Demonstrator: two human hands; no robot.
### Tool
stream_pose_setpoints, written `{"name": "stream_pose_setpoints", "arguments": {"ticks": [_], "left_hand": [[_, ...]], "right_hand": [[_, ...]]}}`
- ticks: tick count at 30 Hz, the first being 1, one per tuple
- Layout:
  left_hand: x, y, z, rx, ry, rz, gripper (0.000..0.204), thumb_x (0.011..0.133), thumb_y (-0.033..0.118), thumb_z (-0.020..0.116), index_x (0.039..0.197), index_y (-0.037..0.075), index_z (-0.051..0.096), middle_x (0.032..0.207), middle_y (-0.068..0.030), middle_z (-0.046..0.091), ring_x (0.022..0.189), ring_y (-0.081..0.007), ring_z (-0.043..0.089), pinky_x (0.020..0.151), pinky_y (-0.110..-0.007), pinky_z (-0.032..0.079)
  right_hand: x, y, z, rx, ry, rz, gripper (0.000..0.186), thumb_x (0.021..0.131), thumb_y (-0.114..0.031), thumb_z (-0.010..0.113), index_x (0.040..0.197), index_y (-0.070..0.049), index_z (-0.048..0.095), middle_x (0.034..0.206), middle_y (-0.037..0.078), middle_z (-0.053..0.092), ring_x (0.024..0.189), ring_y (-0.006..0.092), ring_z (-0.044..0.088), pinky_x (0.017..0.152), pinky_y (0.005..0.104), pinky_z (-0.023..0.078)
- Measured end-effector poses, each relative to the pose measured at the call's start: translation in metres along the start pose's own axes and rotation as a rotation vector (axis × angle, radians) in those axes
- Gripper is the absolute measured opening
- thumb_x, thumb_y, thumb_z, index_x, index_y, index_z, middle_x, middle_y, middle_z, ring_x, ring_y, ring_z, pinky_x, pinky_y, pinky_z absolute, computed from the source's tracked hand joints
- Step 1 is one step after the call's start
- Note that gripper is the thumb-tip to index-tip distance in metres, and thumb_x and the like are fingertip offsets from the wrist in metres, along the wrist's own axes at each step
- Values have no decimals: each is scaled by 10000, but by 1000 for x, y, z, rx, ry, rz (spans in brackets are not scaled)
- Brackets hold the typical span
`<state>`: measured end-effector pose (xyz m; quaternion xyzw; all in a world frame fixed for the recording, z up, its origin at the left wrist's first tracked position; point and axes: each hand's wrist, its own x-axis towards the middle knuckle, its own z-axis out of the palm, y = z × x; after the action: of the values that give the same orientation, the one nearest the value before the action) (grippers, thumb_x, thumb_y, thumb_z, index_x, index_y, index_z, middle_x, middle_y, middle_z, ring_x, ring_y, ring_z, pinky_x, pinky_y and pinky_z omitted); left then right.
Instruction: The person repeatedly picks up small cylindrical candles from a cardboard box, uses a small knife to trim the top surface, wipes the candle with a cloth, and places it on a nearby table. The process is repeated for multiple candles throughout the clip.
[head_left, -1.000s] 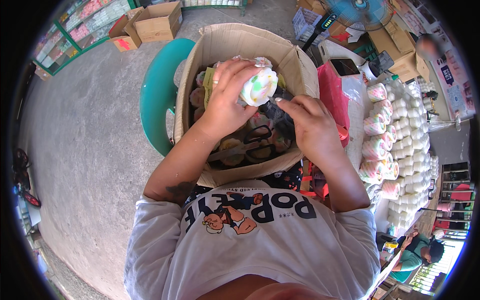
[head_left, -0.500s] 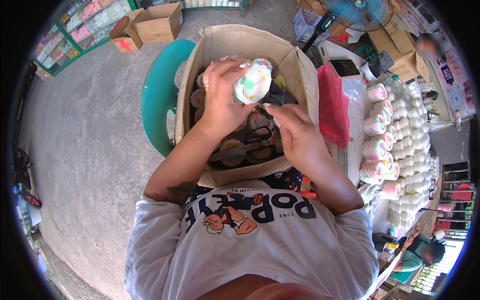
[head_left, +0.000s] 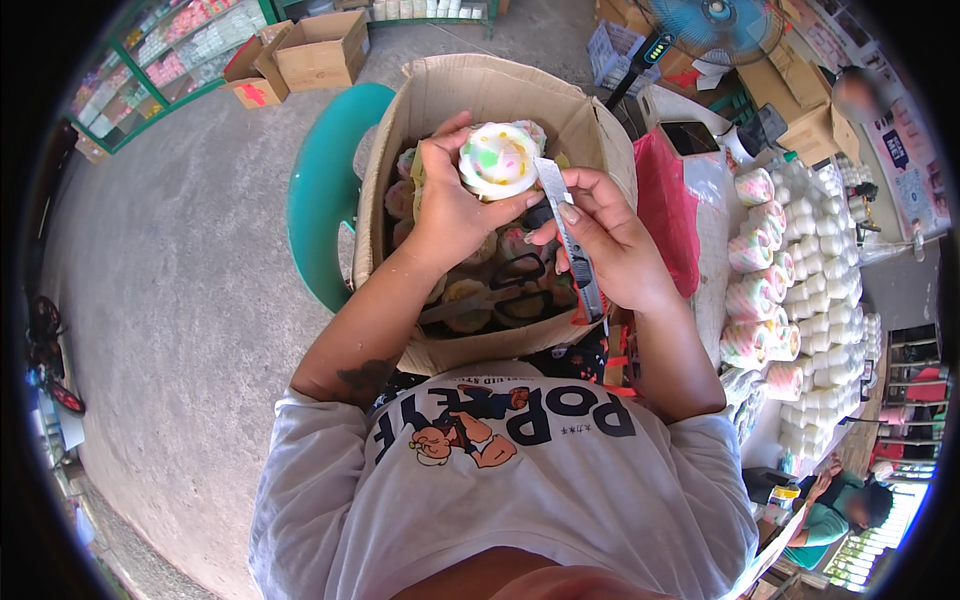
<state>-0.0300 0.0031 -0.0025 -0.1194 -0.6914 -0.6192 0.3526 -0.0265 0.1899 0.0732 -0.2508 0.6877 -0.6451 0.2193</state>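
My left hand (head_left: 455, 205) grips a white candle-like piece (head_left: 494, 160) with colored specks and a scalloped rim, tipped toward me above the cardboard box (head_left: 385, 150). My right hand (head_left: 610, 235) is closed on a box cutter (head_left: 572, 245), its long silver blade reaching up to the piece's right edge and its body lying slanted across my fingers. Below my hands, inside the box, lie black-handled scissors (head_left: 520, 278) on more multicolored pieces (head_left: 465, 305), partly in shadow.
A teal chair (head_left: 320, 210) is at left. At right stand a fan (head_left: 715, 25), a pink bag (head_left: 665, 220) with a phone (head_left: 688, 137), and stacked white and speckled pieces (head_left: 800, 290). A person (head_left: 825, 520) is at lower right. Cartons (head_left: 318, 55) sit behind.
The piece in my left hand has turned to show its round face. The box cutter, earlier mostly hidden, is now raised in full view as my right hand's grip has shifted.
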Motion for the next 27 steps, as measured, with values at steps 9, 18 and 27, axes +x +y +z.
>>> {"name": "stream_pose_setpoints", "arguments": {"ticks": [9,18,27], "left_hand": [[4,12,-12,-252,-299,-396,972,692,-54,759,1438,66,147,1338,-113,399,1275,-227,400,1049,-369,375],[2,-3,-5,165,-140,196,828,610,-89,786,1251,75,288,1329,-195,387,1229,-281,476,989,-353,442],[3,3,-7,306,-122,277,838,581,-75,808,1201,121,279,1300,-216,395,1197,-318,499,945,-373,478]], "right_hand": [[13,8,-22,5,14,-87,269,1003,-129,409,1266,-78,379,928,112,643,654,72,519,614,215,457],[-8,-9,-14,-861,236,-417,354,864,42,521,1170,-119,599,1056,116,597,875,293,621,762,343,513],[-18,-2,0,-940,116,-340,424,818,49,523,1181,-155,603,986,113,577,849,316,609,701,402,510]]}}
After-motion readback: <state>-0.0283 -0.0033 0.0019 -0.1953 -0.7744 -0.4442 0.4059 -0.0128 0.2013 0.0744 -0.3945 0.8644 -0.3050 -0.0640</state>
